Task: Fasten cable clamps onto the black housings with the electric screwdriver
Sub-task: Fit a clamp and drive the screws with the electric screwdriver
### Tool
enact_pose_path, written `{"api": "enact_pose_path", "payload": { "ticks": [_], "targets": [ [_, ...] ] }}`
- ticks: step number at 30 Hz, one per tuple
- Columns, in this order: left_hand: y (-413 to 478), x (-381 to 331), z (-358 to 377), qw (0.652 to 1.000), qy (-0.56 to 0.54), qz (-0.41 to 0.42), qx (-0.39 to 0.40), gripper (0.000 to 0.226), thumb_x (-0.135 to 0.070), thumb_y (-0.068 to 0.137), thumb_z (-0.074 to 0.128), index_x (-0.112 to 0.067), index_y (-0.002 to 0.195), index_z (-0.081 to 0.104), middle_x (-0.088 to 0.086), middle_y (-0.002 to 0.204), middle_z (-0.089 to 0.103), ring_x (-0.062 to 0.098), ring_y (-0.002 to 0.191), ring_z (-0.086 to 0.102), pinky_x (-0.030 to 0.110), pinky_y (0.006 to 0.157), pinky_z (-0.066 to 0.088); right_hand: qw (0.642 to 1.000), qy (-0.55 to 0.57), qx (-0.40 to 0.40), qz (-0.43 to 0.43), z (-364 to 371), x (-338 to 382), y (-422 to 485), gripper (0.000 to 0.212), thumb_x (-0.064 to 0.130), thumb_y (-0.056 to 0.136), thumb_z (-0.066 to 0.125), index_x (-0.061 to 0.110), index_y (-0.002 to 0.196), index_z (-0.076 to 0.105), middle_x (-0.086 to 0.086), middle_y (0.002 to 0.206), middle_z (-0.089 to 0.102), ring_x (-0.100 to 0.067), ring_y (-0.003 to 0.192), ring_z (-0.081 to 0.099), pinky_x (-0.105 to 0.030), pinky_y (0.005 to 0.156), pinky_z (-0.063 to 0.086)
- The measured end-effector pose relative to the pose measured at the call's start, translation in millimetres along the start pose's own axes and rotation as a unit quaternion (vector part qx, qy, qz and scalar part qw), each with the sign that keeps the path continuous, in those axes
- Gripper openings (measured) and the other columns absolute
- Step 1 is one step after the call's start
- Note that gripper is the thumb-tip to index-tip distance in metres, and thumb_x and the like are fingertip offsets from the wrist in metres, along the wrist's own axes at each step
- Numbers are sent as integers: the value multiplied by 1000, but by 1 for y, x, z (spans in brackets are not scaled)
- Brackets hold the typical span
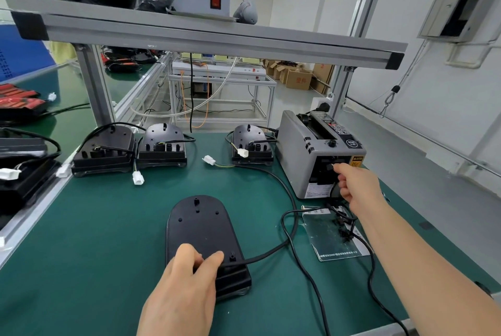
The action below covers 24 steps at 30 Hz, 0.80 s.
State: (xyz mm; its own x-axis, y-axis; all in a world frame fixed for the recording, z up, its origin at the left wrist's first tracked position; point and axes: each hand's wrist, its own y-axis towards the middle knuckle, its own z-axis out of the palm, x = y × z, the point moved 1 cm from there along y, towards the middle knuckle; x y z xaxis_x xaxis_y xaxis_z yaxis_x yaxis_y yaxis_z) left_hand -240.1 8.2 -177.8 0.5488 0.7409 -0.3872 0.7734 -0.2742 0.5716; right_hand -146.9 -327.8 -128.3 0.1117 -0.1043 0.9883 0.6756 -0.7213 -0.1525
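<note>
Left hand (187, 281): fingers and thumb are curled over the near end of the black housing (202, 227). The housing is a smooth matt plastic shell, rounded at its far end, lying flat on the green mat (81, 227). A round black cable (257, 257) leaves beside the thumb and loops off to the right.

Right hand (357, 183): fingers are curled narrow at the mouth of the boxy grey tape dispenser (298, 140). Whether they pinch anything cannot be told.

Under the right forearm, a clear plastic bag (322, 235) holds small black parts (343, 227).

Beyond the left hand lies open mat, then three more housings (162, 145) in a row near the far edge.
</note>
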Motion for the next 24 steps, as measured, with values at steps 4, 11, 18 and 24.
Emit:
{"api": "enact_pose_path", "payload": {
  "ticks": [4,11,18,24],
  "targets": [
    [-1,1,-1,1000,-6,-12,10,52,4,49,85,-21,94,75,-8,81,34,6,71,47,29,30,44,996,27,82,5,-6,6,-19,10,12,84,67,9,80,58,-1,62,50,-6,47,39,-13,34,29],
    [1,0,-11,1000,-22,-6,19,40,-8,51,89,-23,85,75,-6,73,50,6,51,49,20,29,39,923,-118,361,-67,34,18,-80,22,12,86,62,14,64,62,0,63,58,-8,57,52,-20,58,45],
    [0,27,-16,968,-159,-158,-116,20,-22,90,59,-40,89,68,-20,89,53,-2,81,53,10,66,40,794,-259,534,-131,103,7,-136,9,28,72,69,25,66,64,5,82,62,-6,80,54,-31,92,42],
    [20,63,-15,908,-253,-334,-4,29,-12,97,49,-34,110,64,-17,112,53,11,121,38,23,98,28,727,-311,590,-161,146,-11,-153,25,17,81,70,30,60,64,8,94,64,-6,86,57,-27,90,42]
  ]
}}
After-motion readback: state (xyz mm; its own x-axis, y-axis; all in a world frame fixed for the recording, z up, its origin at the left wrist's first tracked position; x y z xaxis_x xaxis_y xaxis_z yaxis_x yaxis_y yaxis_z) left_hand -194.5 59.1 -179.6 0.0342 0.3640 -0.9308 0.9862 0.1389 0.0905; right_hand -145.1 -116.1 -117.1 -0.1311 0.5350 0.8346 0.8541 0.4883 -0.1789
